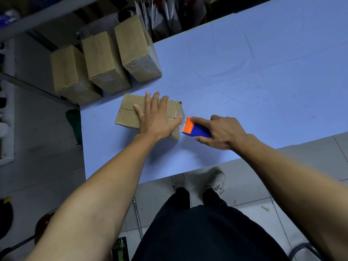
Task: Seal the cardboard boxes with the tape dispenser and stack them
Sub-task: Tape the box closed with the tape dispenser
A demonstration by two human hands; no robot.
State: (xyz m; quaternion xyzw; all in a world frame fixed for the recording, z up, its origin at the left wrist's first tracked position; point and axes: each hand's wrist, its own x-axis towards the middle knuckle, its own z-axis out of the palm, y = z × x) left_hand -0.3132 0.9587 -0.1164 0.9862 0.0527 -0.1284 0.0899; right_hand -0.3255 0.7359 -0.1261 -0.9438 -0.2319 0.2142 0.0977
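Observation:
A small cardboard box [130, 112] lies on the blue table [244, 81] near its left edge. My left hand [156, 115] presses flat on the box's top, fingers spread, thumb at the right end where clear tape shows. My right hand [222, 131] grips a blue and orange tape dispenser [194, 128], index finger stretched along its top. The dispenser's orange end sits just off the box's right end.
Three taller cardboard boxes stand in a row at the table's far left corner: one [72, 74], a second [104, 63] and a third [135, 48]. Shelving and hanging bags fill the background. My legs and shoes stand on the tiled floor at the table's near edge.

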